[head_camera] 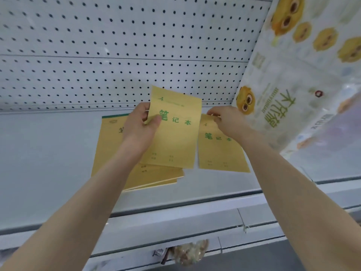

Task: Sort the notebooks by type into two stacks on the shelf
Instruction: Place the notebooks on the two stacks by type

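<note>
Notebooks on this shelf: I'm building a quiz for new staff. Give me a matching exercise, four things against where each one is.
Things
1. raised notebook
2. right notebook
3. stack
4. package

Places
A. flat on the shelf, under the left forearm
B. gripped in the left hand
C. lying flat, top edge pinched by the right hand
D. at the shelf's far right end

Pairs: 1-B, 2-C, 3-A, 4-D

The notebook I hold (175,137) and the right notebook (218,151) are tan-yellow with green characters. The left stack (109,145) has a green far edge. The pegboard (117,55) is white, black-dotted, and the package (304,75) bears yellow cartoon faces.
</note>
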`<state>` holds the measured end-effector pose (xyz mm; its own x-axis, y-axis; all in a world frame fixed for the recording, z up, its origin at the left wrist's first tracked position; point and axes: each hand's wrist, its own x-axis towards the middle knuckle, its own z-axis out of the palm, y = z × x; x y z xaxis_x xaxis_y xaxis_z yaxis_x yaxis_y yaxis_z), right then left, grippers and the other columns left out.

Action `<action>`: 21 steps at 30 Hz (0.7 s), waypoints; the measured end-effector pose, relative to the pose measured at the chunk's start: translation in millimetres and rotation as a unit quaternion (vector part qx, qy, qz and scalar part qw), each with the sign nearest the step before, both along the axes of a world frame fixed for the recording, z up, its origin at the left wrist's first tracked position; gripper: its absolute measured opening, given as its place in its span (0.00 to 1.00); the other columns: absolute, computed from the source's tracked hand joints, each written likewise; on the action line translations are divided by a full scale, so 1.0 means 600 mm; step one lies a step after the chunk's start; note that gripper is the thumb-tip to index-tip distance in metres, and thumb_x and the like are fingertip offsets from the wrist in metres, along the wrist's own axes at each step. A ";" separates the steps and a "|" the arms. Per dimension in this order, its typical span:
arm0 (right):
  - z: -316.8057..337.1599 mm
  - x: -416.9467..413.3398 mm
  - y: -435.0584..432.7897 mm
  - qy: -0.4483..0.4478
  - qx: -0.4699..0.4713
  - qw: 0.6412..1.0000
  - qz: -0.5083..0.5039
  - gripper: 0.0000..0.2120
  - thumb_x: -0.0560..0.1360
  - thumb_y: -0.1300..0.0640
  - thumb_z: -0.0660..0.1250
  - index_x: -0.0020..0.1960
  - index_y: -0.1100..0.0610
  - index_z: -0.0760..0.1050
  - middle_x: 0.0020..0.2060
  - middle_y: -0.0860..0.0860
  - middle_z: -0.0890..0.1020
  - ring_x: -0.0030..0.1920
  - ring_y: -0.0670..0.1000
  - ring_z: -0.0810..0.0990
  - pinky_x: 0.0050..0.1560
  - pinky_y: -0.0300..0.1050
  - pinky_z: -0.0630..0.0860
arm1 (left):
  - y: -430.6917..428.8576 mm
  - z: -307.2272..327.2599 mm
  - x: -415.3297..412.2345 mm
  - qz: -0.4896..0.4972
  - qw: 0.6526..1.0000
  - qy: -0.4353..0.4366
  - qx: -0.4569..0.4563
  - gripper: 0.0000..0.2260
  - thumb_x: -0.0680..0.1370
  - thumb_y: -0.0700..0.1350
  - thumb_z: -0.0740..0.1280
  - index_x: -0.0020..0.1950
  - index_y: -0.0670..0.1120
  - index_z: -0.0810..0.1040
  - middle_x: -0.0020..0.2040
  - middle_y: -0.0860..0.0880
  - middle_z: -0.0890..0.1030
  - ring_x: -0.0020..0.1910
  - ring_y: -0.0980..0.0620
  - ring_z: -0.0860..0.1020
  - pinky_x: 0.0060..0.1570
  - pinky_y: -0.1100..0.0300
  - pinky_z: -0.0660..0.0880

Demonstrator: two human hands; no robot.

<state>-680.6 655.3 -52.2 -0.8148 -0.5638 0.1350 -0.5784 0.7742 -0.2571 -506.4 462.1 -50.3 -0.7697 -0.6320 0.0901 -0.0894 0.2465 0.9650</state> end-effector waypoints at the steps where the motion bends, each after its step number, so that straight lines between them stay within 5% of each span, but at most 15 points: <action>1: 0.004 0.002 -0.004 -0.015 -0.057 0.998 0.001 0.15 0.82 0.57 0.57 0.64 0.50 0.76 0.58 0.49 0.81 0.54 0.52 0.79 0.49 0.44 0.75 | 0.008 -0.001 -0.003 0.009 1.000 0.002 0.004 0.09 0.78 0.46 0.66 0.56 0.55 0.75 0.55 0.56 0.80 0.58 0.53 0.76 0.59 0.47 0.75; 3: 0.020 0.013 -0.010 -0.151 -0.243 0.958 -0.012 0.15 0.83 0.52 0.55 0.65 0.52 0.74 0.54 0.48 0.82 0.52 0.51 0.81 0.49 0.43 0.77 | 0.030 -0.001 -0.012 0.023 1.000 0.011 0.008 0.09 0.78 0.45 0.67 0.56 0.56 0.75 0.55 0.58 0.80 0.58 0.54 0.76 0.60 0.48 0.75; 4: 0.029 0.021 -0.011 -0.258 -0.327 0.909 -0.021 0.15 0.82 0.50 0.57 0.65 0.53 0.73 0.53 0.50 0.82 0.51 0.51 0.82 0.49 0.44 0.79 | 0.042 0.000 -0.017 0.028 0.999 0.014 0.010 0.09 0.78 0.45 0.67 0.56 0.55 0.75 0.55 0.57 0.80 0.59 0.54 0.76 0.60 0.48 0.75; 5: 0.037 0.028 -0.010 -0.343 -0.380 0.859 -0.019 0.15 0.81 0.50 0.60 0.65 0.54 0.73 0.53 0.51 0.81 0.50 0.52 0.83 0.48 0.46 0.81 | 0.054 0.000 -0.021 0.031 0.999 0.017 0.010 0.09 0.78 0.46 0.67 0.57 0.55 0.75 0.55 0.57 0.80 0.59 0.55 0.76 0.60 0.48 0.75; 7: 0.045 0.029 -0.003 -0.397 -0.417 0.817 0.000 0.16 0.79 0.56 0.65 0.66 0.56 0.72 0.52 0.54 0.82 0.47 0.53 0.84 0.44 0.47 0.82 | 0.076 0.003 -0.030 0.031 0.999 0.024 -0.003 0.10 0.78 0.47 0.67 0.59 0.53 0.75 0.56 0.56 0.80 0.60 0.54 0.76 0.60 0.48 0.74; 10: 0.053 0.005 0.017 -0.340 -0.432 0.835 -0.025 0.14 0.79 0.61 0.65 0.64 0.56 0.73 0.52 0.57 0.81 0.45 0.53 0.81 0.46 0.52 0.81 | 0.099 0.004 -0.032 0.014 0.999 0.022 -0.029 0.12 0.80 0.48 0.63 0.63 0.52 0.75 0.56 0.56 0.80 0.56 0.57 0.78 0.58 0.54 0.75; 13: 0.049 -0.029 0.043 -0.213 -0.369 0.903 -0.061 0.15 0.79 0.60 0.61 0.65 0.54 0.72 0.54 0.57 0.78 0.46 0.53 0.78 0.52 0.56 0.78 | 0.103 -0.013 -0.017 0.004 0.986 -0.048 -0.161 0.15 0.81 0.50 0.61 0.68 0.53 0.72 0.58 0.55 0.79 0.57 0.55 0.76 0.55 0.59 0.72; 17: 0.017 -0.052 0.060 -0.121 -0.142 0.982 -0.031 0.19 0.81 0.61 0.55 0.70 0.52 0.66 0.51 0.54 0.74 0.38 0.52 0.74 0.42 0.46 0.73 | 0.091 -0.054 0.002 0.000 0.891 -0.289 -0.349 0.22 0.77 0.56 0.65 0.71 0.54 0.69 0.71 0.50 0.69 0.71 0.46 0.65 0.69 0.51 0.63; 19: 0.000 -0.055 0.057 -0.126 -0.090 0.988 -0.023 0.20 0.81 0.63 0.53 0.71 0.52 0.66 0.53 0.55 0.76 0.36 0.49 0.73 0.35 0.44 0.69 | 0.095 -0.066 0.008 0.000 0.866 -0.334 -0.372 0.23 0.76 0.58 0.64 0.70 0.53 0.69 0.72 0.50 0.67 0.71 0.45 0.64 0.70 0.49 0.62; 21: -0.011 -0.056 0.052 -0.118 -0.049 0.992 -0.014 0.23 0.79 0.66 0.53 0.72 0.51 0.66 0.61 0.57 0.76 0.44 0.53 0.76 0.38 0.44 0.69 | 0.098 -0.071 0.011 0.003 0.858 -0.331 -0.394 0.22 0.77 0.57 0.63 0.69 0.53 0.69 0.72 0.50 0.67 0.70 0.45 0.65 0.70 0.48 0.63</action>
<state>-714.1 686.6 -58.7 -0.8458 -0.5335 -0.0081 -0.4713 0.7542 -0.4572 -499.8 521.0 -93.1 -0.8137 -0.5802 0.0361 -0.5570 0.7959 0.2372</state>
